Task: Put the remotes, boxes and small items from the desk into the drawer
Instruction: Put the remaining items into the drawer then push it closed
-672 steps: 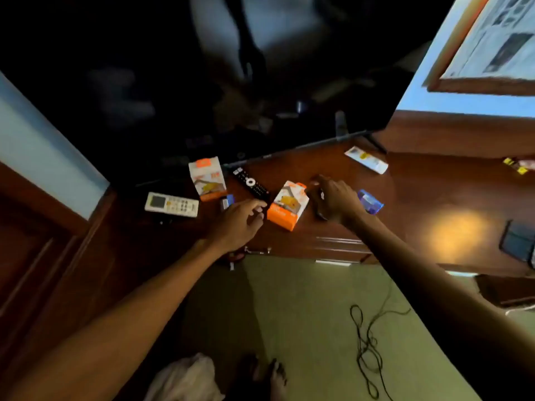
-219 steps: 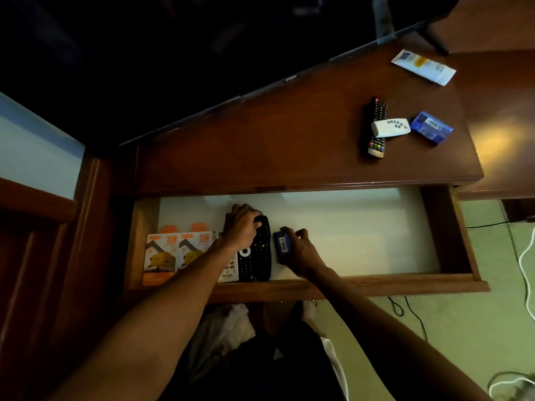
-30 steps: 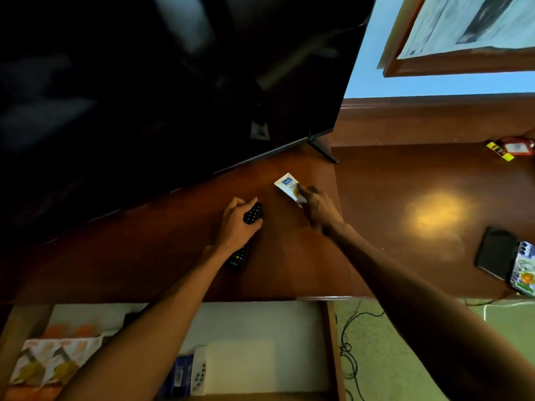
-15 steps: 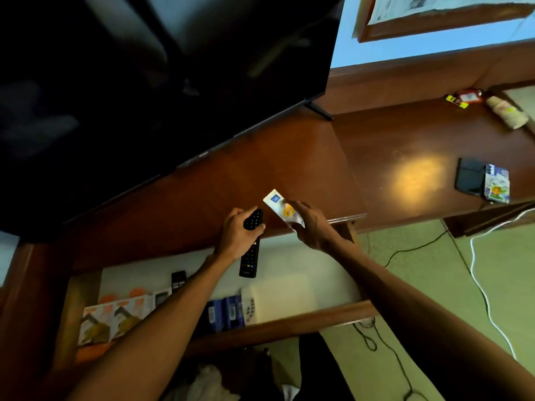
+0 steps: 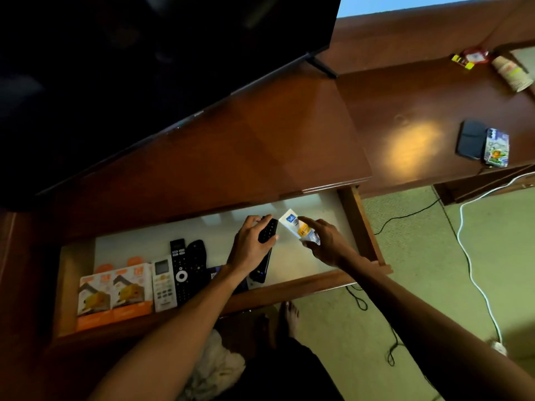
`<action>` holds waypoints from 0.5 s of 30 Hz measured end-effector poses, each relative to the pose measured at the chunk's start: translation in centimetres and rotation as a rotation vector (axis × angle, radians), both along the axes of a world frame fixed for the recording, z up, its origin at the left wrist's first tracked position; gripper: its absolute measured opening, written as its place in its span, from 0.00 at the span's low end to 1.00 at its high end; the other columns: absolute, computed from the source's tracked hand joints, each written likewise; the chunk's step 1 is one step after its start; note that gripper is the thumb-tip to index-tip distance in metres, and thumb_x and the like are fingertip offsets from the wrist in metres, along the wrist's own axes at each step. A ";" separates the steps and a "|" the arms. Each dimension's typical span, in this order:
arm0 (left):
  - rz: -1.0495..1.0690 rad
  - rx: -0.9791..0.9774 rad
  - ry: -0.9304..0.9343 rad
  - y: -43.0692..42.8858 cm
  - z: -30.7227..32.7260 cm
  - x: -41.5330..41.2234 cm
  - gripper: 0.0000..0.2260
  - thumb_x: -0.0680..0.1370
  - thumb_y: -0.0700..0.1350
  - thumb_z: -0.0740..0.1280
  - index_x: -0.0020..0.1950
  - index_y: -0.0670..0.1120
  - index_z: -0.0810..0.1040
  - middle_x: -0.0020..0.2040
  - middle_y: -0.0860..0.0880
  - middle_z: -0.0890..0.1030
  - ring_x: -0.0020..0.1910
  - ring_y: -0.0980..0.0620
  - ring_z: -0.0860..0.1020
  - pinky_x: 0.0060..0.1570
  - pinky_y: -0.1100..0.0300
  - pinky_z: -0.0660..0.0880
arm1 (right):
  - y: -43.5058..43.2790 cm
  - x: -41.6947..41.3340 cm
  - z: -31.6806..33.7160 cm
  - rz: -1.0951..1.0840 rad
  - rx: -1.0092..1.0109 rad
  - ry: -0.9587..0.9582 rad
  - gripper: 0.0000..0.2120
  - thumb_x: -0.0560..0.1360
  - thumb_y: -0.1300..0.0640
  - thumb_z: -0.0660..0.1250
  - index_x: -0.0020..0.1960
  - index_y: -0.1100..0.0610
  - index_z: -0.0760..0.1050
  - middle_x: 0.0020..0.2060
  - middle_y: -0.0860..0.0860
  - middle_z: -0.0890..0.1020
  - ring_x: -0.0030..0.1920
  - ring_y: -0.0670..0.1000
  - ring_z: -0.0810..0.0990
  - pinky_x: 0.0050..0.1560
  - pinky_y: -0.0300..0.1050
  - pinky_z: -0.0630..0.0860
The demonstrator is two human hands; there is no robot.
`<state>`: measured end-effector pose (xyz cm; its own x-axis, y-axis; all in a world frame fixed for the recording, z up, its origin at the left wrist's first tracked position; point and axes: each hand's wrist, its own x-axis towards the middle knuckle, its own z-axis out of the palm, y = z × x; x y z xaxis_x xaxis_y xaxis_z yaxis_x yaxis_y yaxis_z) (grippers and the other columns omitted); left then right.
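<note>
Both my hands have come off the desk and now sit over the open drawer, which holds two orange boxes, a white remote and black remotes. My left hand is closed around a black remote; my right hand pinches a white tube.

Four remotes: white, two black, one held; two orange boxes; one tube.
</note>
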<state>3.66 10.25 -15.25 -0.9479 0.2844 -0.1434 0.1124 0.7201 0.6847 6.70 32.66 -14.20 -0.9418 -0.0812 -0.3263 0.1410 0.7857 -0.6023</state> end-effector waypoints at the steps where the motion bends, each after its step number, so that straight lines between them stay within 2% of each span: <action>1: 0.035 0.006 -0.009 0.2 -0.7 -0.1 0.26 0.77 0.53 0.69 0.73 0.49 0.71 0.63 0.48 0.73 0.60 0.52 0.75 0.55 0.67 0.68 | -0.1 0.0 -0.6 -0.037 -0.001 -0.006 0.33 0.72 0.58 0.71 0.73 0.49 0.64 0.55 0.59 0.78 0.51 0.60 0.78 0.47 0.48 0.73; 6: 0.186 0.006 -0.092 1.1 -3.6 -0.5 0.26 0.76 0.53 0.71 0.72 0.49 0.71 0.60 0.46 0.74 0.57 0.48 0.77 0.58 0.55 0.77 | -1.3 0.2 -3.4 -0.130 0.011 -0.084 0.34 0.73 0.57 0.71 0.75 0.49 0.60 0.57 0.60 0.76 0.52 0.60 0.76 0.52 0.52 0.75; 11: 0.286 -0.035 -0.161 1.8 -5.6 -0.9 0.26 0.76 0.53 0.70 0.72 0.49 0.71 0.62 0.44 0.73 0.56 0.46 0.78 0.56 0.56 0.77 | -2.2 0.5 -5.8 -0.133 0.031 -0.186 0.34 0.75 0.55 0.69 0.76 0.47 0.58 0.61 0.60 0.73 0.55 0.59 0.75 0.56 0.52 0.75; 15: 0.274 -0.182 -0.225 1.7 -6.5 -0.7 0.27 0.75 0.57 0.70 0.71 0.50 0.71 0.64 0.44 0.72 0.60 0.43 0.76 0.55 0.49 0.78 | -2.8 0.5 -6.5 -0.120 0.034 -0.221 0.33 0.75 0.55 0.69 0.76 0.47 0.58 0.63 0.61 0.71 0.58 0.60 0.74 0.58 0.53 0.74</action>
<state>2.94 11.91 -21.77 -0.9242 -0.0239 -0.3812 -0.2392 0.8143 0.5289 7.20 29.89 -20.71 -0.8496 0.0417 -0.5258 0.3601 0.7743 -0.5204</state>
